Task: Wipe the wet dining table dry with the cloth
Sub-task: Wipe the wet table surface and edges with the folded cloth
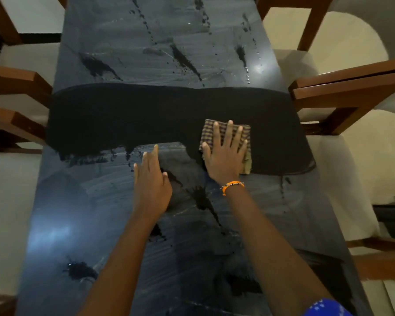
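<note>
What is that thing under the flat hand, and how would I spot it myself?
Find the long dark table between the wooden chairs. Near its right edge, the right hand presses flat on a folded cloth. It is the only checked, pale thing on that surface.

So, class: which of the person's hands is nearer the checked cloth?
Right. The right hand lies flat on the cloth; the left hand rests on the table beside it, apart.
</note>
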`<action>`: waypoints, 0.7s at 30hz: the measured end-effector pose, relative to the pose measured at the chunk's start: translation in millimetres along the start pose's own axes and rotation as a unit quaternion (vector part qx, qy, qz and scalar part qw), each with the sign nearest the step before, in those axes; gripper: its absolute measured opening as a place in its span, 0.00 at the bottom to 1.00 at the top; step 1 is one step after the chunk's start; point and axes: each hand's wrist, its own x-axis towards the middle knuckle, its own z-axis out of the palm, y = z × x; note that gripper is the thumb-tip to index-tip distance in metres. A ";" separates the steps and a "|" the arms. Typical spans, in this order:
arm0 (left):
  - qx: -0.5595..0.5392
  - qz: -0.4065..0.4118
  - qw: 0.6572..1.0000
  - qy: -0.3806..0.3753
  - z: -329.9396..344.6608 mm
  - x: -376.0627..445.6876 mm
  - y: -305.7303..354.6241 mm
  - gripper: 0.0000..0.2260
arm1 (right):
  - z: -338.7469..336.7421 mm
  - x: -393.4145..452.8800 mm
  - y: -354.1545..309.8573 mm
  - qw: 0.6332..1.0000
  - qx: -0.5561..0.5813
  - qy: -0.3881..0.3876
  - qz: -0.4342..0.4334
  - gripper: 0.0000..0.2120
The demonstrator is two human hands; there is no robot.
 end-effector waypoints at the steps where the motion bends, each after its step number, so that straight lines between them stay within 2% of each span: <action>1: 0.004 -0.008 1.000 0.007 -11.4 -0.5 -13.4 0.29 | 3.7 -1.8 -25.1 1.000 0.008 -0.008 -0.021 0.30; 7: 0.037 -0.076 0.995 0.050 -72.6 -1.3 -90.3 0.28 | 28.4 -10.1 -156.0 0.990 0.017 -0.032 -0.135 0.31; 12: -0.004 -0.152 0.985 0.086 -119.6 -4.2 -151.7 0.27 | 53.9 -26.2 -264.9 0.968 -0.002 -0.068 -0.240 0.31; 17: -0.028 -0.162 0.982 0.096 -134.2 -19.5 -184.7 0.25 | 59.1 22.1 -314.9 0.913 -0.040 -0.118 -0.389 0.32; 19: -0.048 -0.156 0.981 0.102 -136.3 -25.4 -191.1 0.25 | 59.2 39.5 -323.1 0.909 -0.035 -0.140 -0.392 0.31; 21: -0.065 -0.149 0.980 0.113 -139.4 -30.1 -195.8 0.25 | 63.2 34.0 -327.3 0.916 -0.039 -0.117 -0.381 0.30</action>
